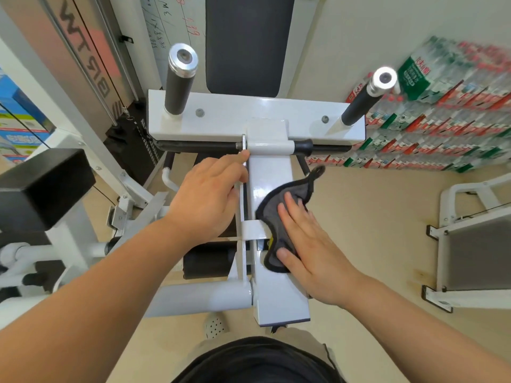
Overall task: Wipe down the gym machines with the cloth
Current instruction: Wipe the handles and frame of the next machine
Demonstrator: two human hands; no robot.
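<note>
Cloth [278, 217]: grey, lies on the white machine beam [269, 178], centre.
Right hand [312, 244]: flat, fingers straight and together, presses the cloth.
Left hand [204, 200]: at the beam's left edge, index stretched far; grip not clear.

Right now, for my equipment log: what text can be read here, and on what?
"BRTW", turned sideways: weight-stack cover.
Whiteboard: black and red handwriting, too blurred to read.
Bottled-water packs: green label, too blurred.
Blue boxes: print too blurred.
</note>
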